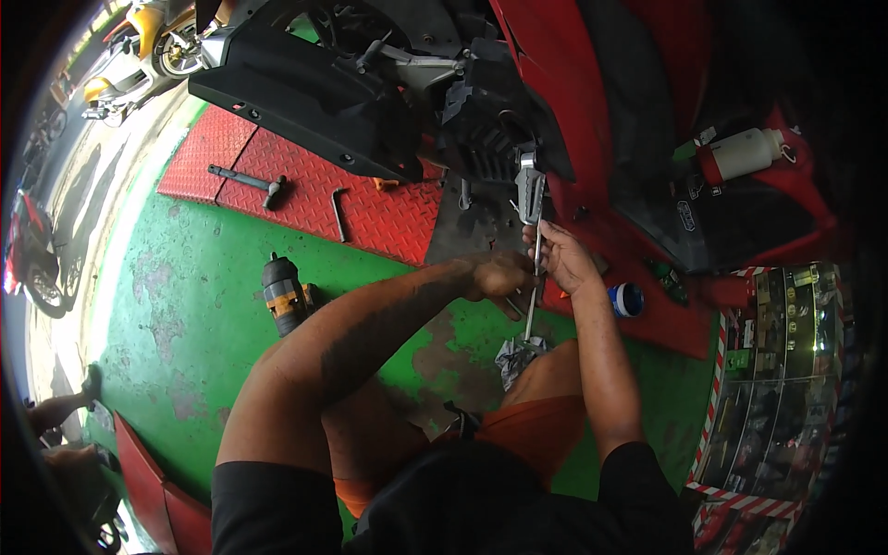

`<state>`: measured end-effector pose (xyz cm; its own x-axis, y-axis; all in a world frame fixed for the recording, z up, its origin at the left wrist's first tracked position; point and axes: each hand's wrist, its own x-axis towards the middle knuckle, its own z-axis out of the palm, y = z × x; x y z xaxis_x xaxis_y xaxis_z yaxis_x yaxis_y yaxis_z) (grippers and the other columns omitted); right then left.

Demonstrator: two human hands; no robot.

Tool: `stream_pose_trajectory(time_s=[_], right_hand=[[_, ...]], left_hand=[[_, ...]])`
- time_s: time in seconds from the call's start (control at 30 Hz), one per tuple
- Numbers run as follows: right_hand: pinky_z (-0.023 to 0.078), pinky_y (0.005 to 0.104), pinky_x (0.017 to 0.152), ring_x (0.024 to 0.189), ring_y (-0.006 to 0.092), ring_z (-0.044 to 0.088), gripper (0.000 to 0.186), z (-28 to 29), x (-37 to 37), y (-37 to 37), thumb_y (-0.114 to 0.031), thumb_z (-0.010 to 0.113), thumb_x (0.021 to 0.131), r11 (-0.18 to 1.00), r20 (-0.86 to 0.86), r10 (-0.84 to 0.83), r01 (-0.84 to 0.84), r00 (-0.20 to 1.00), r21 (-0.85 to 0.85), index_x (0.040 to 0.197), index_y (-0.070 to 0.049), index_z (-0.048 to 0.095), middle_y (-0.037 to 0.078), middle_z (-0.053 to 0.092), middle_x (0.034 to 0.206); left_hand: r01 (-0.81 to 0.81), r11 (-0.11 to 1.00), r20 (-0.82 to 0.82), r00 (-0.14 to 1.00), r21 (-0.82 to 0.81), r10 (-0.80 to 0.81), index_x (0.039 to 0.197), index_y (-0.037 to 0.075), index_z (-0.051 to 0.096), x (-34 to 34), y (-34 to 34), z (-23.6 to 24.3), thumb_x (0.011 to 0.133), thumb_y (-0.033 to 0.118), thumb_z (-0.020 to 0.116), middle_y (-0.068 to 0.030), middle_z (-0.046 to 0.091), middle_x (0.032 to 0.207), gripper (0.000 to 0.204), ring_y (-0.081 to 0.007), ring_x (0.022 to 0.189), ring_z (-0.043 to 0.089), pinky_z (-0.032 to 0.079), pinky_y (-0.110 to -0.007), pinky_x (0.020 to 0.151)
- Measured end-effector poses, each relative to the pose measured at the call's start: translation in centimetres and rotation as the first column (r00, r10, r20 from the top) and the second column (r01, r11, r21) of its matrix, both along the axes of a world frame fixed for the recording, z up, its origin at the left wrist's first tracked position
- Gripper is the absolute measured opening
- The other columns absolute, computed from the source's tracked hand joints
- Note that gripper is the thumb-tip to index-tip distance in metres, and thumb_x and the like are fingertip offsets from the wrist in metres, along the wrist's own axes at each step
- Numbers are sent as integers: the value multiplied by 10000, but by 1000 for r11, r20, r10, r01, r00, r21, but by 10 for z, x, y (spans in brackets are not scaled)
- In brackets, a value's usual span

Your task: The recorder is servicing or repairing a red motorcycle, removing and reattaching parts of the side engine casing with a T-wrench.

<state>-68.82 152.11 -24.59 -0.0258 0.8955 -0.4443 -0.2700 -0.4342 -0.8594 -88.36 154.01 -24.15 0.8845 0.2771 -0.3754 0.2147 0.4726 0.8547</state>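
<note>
A long thin metal rod runs down from beside the silver footpeg of a red and black motorbike. My right hand is closed on its upper part, just below the footpeg. Close by on the left, my left hand has its fingers curled against the rod's side; what lies within them is hidden. At the rod's lower end, a crumpled grey rag rests by my right knee.
On the red metal platform lie a hammer and a bent wrench. A power driver stands on the green floor. At right are a blue tub, a white bottle and a glass display case.
</note>
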Motion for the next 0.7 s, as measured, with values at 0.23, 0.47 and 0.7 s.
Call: stream_pose_trajectory(time_s=[0.23, 0.47, 0.7], right_hand=[[527, 265, 740, 909, 140, 624, 316, -1, 8, 2, -259, 472, 1005, 999, -119, 28, -25, 993, 22, 1213, -42, 569, 48, 651, 1046], [535, 263, 710, 850, 141, 625, 299, 23, 8, 8, -220, 529, 983, 991, 283, 127, -112, 951, -69, 1202, -20, 567, 64, 659, 1020], [564, 325, 819, 927, 199, 652, 274, 32, 2, 11, -165, 539, 972, 991, -28, 134, -133, 991, 27, 1176, 16, 554, 106, 651, 1065]], left_hand=[[-7, 1000, 126, 992, 10, 6, 1197, -24, 522, 14, -4, -18, 937, 148, 545, -110, 632, 1066, 313, -207, 904, 652, 584, -343, 776], [-55, 992, -45, 997, 117, 61, 1055, -26, 596, 20, -5, -8, 939, 190, 585, -116, 648, 992, 245, -196, 832, 658, 578, -344, 774], [-91, 993, 80, 992, -70, 96, 1003, -41, 579, 18, -8, -4, 926, 224, 623, -113, 657, 933, 279, -208, 826, 669, 579, -337, 755]])
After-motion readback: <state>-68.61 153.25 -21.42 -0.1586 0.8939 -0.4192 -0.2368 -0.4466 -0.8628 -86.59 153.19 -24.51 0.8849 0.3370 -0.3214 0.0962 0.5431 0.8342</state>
